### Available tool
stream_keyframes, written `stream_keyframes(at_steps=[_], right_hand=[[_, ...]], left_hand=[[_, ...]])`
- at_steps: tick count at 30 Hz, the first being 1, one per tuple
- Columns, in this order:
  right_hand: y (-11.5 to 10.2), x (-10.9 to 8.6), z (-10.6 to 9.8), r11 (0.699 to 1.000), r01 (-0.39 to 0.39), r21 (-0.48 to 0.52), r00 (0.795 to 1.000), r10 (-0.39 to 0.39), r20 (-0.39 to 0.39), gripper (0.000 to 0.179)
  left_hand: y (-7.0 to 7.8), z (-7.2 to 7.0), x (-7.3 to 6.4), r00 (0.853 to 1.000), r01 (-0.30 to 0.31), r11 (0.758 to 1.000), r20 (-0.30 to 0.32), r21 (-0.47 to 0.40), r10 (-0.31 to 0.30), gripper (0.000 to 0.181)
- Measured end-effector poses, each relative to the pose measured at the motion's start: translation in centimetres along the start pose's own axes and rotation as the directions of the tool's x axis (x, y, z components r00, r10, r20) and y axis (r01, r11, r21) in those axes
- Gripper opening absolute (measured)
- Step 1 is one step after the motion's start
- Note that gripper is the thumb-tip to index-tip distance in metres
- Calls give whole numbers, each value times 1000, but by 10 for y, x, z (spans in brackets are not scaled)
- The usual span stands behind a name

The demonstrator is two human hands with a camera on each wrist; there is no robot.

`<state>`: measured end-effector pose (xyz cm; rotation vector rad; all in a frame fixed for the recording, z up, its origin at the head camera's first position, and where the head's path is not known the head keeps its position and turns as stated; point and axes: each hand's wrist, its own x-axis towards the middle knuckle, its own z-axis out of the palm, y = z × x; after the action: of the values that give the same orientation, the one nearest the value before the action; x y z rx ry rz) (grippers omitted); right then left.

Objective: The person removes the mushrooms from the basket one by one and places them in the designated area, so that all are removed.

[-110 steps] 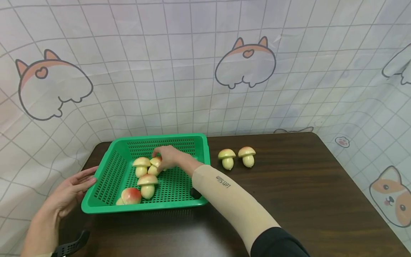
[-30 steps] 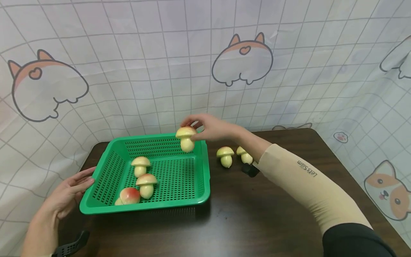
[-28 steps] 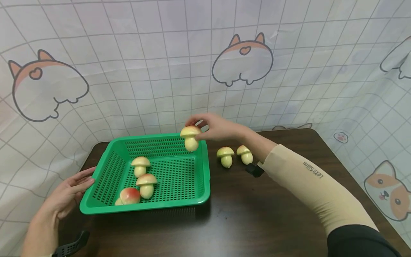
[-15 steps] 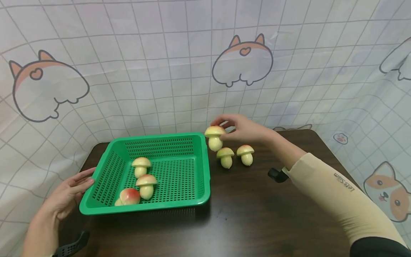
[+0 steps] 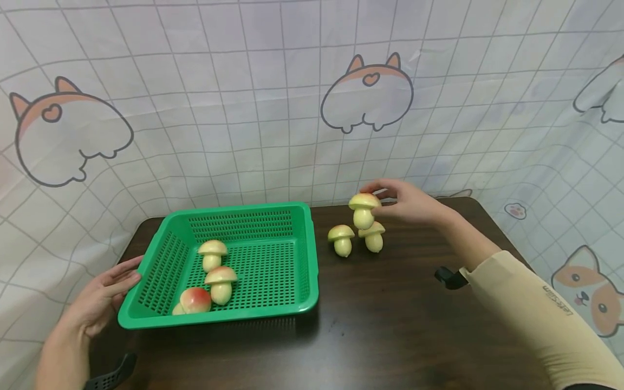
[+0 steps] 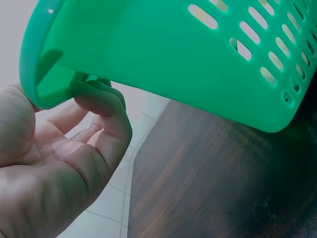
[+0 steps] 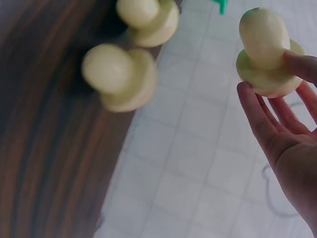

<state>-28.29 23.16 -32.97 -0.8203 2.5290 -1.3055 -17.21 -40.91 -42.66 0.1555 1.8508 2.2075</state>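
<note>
My right hand [image 5: 407,201] pinches a toy mushroom [image 5: 363,211] by its red-tinged cap and pale stem, raised above the table at the back. Behind and below it stands a second mushroom [image 5: 374,241], partly covered in the head view, with a third mushroom [image 5: 342,240] to its left. At the left end of the green basket [image 5: 253,315] my left hand [image 5: 104,292] holds the rim; in the left wrist view its fingers [image 6: 106,106] curl up under the lip. Inside the basket lie several more mushrooms [image 5: 221,284], grouped on the left, one with its red cap [image 5: 196,299] facing up.
The dark wooden table [image 5: 390,325] reaches back to a white grid-patterned cloth [image 5: 273,108] with cartoon corgis. A dark strap [image 5: 112,374] shows at the left wrist, and a small black device [image 5: 449,278] hangs by the right wrist.
My right hand has taken a mushroom out of the basket, lifted it over the right rim and moved it rightward above the two on the table. The left hand stays at the rim.
</note>
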Motion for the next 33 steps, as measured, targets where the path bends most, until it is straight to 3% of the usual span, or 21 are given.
stream_keyframes(at_steps=[15, 24, 33], right_hand=[[62, -34, -19, 997, -55, -46, 996, 52, -69, 47], [89, -40, -21, 988, -140, -60, 987, 135, -82, 47], [111, -42, -19, 982, -166, -91, 985, 160, -65, 43]], left_hand=[[3, 3, 1, 1000, -9, 1000, -4, 1, 9, 41], [1, 2, 2, 1000, -9, 997, 21, -78, 11, 48], [0, 4, 0, 1000, -8, 996, -8, -85, 7, 46]])
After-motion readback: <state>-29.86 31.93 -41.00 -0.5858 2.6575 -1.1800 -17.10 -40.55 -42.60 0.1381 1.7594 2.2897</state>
